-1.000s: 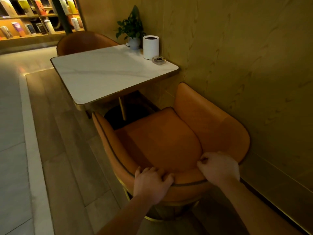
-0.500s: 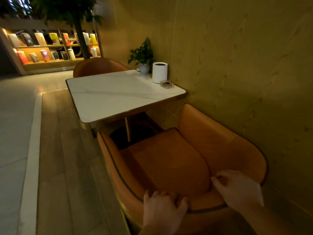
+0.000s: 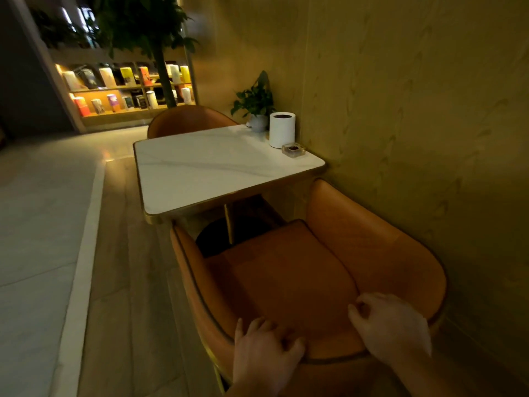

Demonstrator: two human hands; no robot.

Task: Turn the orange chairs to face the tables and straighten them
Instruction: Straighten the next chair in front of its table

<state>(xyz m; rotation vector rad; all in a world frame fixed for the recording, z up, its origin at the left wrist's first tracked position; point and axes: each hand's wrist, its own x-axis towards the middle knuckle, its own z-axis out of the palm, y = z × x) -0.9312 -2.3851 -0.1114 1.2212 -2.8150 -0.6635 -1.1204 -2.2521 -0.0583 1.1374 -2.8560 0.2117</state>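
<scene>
An orange tub chair (image 3: pixel 289 270) stands in front of me, its seat facing the white marble table (image 3: pixel 206 170) with a gold rim. My left hand (image 3: pixel 264 355) grips the top of the chair's backrest at its left. My right hand (image 3: pixel 392 325) curls over the same backrest edge on the right. A second orange chair (image 3: pixel 186 120) sits at the table's far side, mostly hidden behind the tabletop.
The wall (image 3: pixel 415 110) runs close along the chair's right side. On the table's far right corner stand a potted plant (image 3: pixel 256 103), a white cylinder (image 3: pixel 282 133) and a glass ashtray (image 3: pixel 293 150). Open wooden floor (image 3: pixel 126 282) lies to the left; a tree and lit shelves stand behind.
The view has tilted upward, showing more of the room and tree. Both hands stay on the chair's backrest, and the chair looks unmoved relative to the table.
</scene>
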